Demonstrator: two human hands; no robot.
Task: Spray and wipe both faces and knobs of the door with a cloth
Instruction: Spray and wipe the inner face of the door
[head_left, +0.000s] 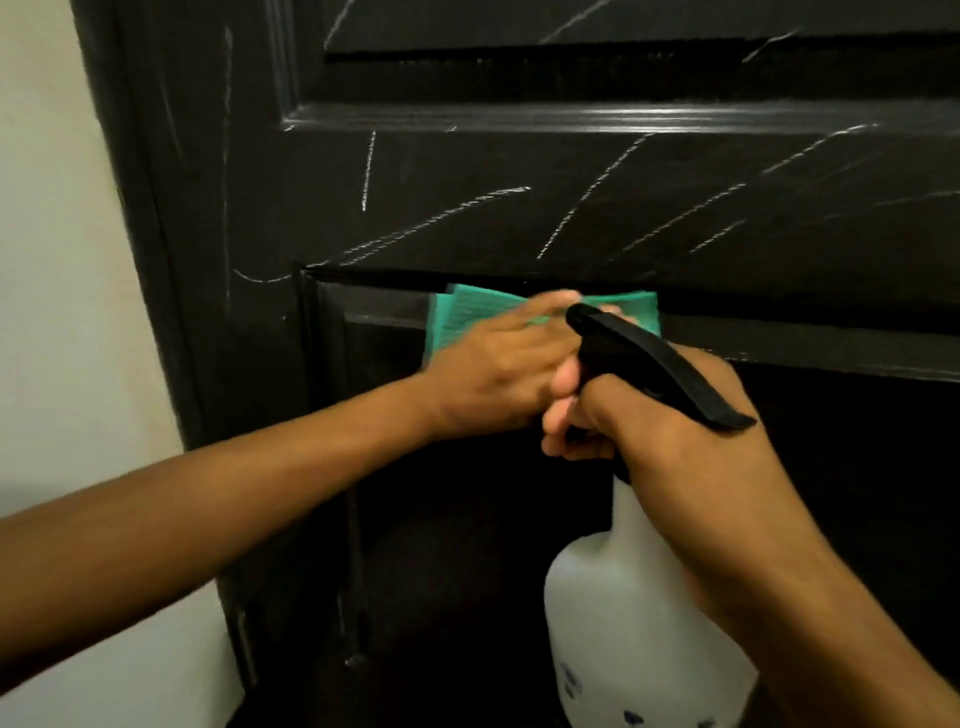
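While the head view looks down at a dark door (519, 208) filling most of the frame, the green cloth (457, 317) sits just left of centre, pressed flat on the top ledge of the lower sunken panel. That ledge runs left to right across the frame, so I judge the coming stroke follows it sideways, with unwiped moulding stretching off to the right. Pale streaks cross the rail above the cloth. No knob shows anywhere in view.

Reaching in from the lower left, the left hand (493, 374) lies on the cloth with fingers spread fairly straight, pushing it against the door rather than clutching it; it is the hand nearer the door. Coming from the lower right, the right hand (670, 431) is clenched round the neck of a white spray bottle (623, 597), whose black nozzle points up and left towards the cloth, just beside the left hand
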